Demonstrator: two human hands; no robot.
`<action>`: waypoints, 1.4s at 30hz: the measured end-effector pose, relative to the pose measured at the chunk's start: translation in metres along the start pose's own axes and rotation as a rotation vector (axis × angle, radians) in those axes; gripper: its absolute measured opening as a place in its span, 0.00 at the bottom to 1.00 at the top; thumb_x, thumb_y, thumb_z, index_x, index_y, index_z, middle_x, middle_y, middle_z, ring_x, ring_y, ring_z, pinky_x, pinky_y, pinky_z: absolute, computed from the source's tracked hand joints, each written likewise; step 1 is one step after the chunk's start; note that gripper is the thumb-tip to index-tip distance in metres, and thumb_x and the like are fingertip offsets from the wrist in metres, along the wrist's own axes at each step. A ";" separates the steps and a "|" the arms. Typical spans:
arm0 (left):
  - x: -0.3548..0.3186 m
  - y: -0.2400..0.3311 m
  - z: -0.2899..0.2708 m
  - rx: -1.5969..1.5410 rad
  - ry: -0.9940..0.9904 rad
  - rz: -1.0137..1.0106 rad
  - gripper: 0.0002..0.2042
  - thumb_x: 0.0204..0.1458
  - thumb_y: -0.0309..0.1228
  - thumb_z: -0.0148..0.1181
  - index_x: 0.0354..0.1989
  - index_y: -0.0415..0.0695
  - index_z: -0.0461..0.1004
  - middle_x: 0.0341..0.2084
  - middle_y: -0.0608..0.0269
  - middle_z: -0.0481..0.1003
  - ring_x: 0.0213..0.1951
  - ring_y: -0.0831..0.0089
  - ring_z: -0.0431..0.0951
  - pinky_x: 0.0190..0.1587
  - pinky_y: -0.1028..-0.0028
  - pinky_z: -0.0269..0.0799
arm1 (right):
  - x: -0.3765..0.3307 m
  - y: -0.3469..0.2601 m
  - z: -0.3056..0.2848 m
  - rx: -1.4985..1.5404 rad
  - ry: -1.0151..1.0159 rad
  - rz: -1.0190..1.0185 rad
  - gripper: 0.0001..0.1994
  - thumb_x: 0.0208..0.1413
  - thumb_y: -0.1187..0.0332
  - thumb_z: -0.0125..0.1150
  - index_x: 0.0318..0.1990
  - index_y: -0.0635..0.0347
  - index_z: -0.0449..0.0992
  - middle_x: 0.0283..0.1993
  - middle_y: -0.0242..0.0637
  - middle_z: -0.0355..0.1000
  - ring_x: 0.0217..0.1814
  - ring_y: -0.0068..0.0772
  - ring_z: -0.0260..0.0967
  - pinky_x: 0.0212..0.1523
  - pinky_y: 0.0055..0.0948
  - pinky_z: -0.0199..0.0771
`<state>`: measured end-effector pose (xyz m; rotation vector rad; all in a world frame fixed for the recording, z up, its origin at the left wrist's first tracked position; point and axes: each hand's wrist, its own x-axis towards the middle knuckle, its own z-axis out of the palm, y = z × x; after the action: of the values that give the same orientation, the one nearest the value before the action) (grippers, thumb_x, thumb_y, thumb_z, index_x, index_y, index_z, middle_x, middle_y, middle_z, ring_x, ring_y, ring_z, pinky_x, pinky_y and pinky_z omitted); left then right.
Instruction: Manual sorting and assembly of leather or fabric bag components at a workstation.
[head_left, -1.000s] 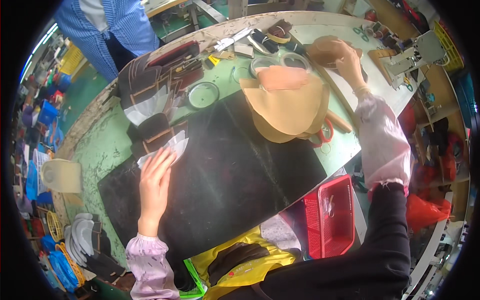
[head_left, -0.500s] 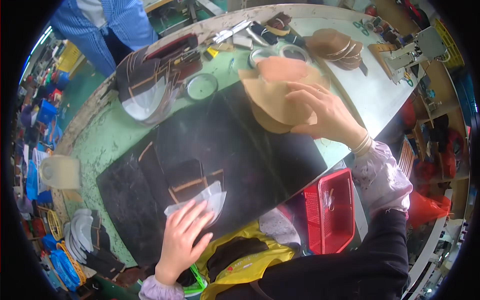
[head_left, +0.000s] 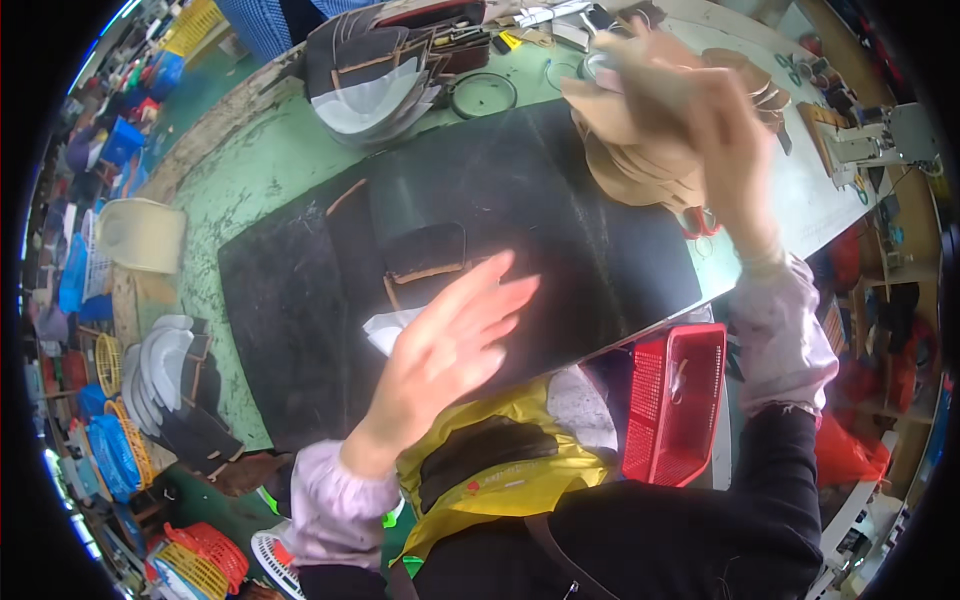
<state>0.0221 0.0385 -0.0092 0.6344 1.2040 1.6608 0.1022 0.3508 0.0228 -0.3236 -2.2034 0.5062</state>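
My left hand [head_left: 440, 360] hovers over the black work mat with its fingers stretched out, holding nothing. Partly under it lies a dark cut piece [head_left: 425, 247] with tan edge strips and a white backing [head_left: 385, 330]. At the mat's far right corner my right hand [head_left: 735, 160], smeared by motion, pinches a tan leather-like piece [head_left: 650, 90] lifted above a stack of similar tan pieces [head_left: 630, 165]. The fingertips on that piece are blurred. The black mat [head_left: 540, 220] lies across the green table.
Red-handled scissors [head_left: 697, 222] lie beside the tan stack. Dark pieces with white backing [head_left: 370, 100] and a tape ring [head_left: 483, 95] are at the back. A red basket [head_left: 675, 400] stands below the front edge, a sewing machine [head_left: 880, 140] at far right.
My left hand has risen off the dark piece's white backing and moved right. My right hand has lifted a tan piece from the stack. The view has shifted.
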 end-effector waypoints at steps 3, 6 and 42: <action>0.053 -0.004 0.015 0.414 -0.220 0.234 0.28 0.61 0.27 0.56 0.70 0.37 0.61 0.64 0.51 0.70 0.67 0.63 0.68 0.69 0.63 0.61 | 0.009 0.024 0.001 0.009 -0.296 0.115 0.12 0.65 0.63 0.57 0.47 0.61 0.75 0.33 0.41 0.75 0.31 0.29 0.70 0.37 0.31 0.72; 0.112 -0.012 0.046 0.802 -0.230 0.538 0.24 0.60 0.32 0.59 0.64 0.39 0.69 0.60 0.43 0.71 0.62 0.49 0.71 0.66 0.60 0.64 | 0.006 0.049 -0.005 0.085 -0.270 0.158 0.11 0.65 0.62 0.57 0.47 0.61 0.75 0.31 0.42 0.75 0.31 0.26 0.69 0.37 0.30 0.71; -0.056 0.001 -0.068 -0.014 0.467 -0.154 0.16 0.65 0.37 0.52 0.52 0.35 0.73 0.38 0.60 0.79 0.35 0.77 0.82 0.34 0.75 0.79 | -0.092 -0.105 0.038 0.666 -0.783 0.465 0.07 0.65 0.72 0.60 0.43 0.67 0.73 0.30 0.29 0.72 0.33 0.17 0.67 0.37 0.21 0.69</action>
<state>-0.0113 -0.0412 -0.0271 0.1355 1.5248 1.7343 0.1233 0.2124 -0.0127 -0.2971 -2.4899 1.8179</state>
